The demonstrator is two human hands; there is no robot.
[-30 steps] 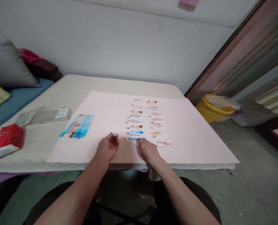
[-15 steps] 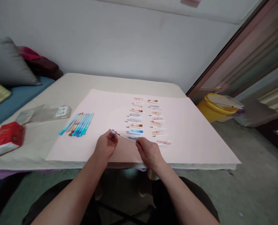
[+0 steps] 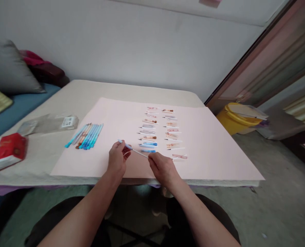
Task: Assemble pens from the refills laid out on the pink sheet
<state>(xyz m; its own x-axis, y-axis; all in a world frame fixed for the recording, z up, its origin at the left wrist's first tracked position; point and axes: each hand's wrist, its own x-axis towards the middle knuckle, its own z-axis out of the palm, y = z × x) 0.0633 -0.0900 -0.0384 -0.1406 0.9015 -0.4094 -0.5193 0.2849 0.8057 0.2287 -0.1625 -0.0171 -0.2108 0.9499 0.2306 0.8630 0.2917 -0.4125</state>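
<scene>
My left hand (image 3: 117, 158) pinches a slim light blue pen piece (image 3: 128, 146), which sticks out on both sides of the fingers. Between the hands runs a thin white pen refill (image 3: 141, 153), its dark tip at the right end of the blue piece. I cannot tell how far the tip is inside it. Closed round the refill's other end is my right hand (image 3: 164, 168). Just beyond the hands, disassembled pen parts and refills lie in two columns, among them a blue barrel (image 3: 150, 144) and a brown-ended barrel (image 3: 150, 137).
A pile of blue and brown pens (image 3: 90, 136) lies left on the pink sheet (image 3: 214, 151). Further left are a clear plastic bag (image 3: 48, 124) and a red and white packet (image 3: 7, 151). A yellow bucket (image 3: 228, 120) stands on the floor beyond the table's right side.
My left hand has turned and shifted slightly right, so more of the blue piece shows and it points along the refill. My right hand has hardly moved.
</scene>
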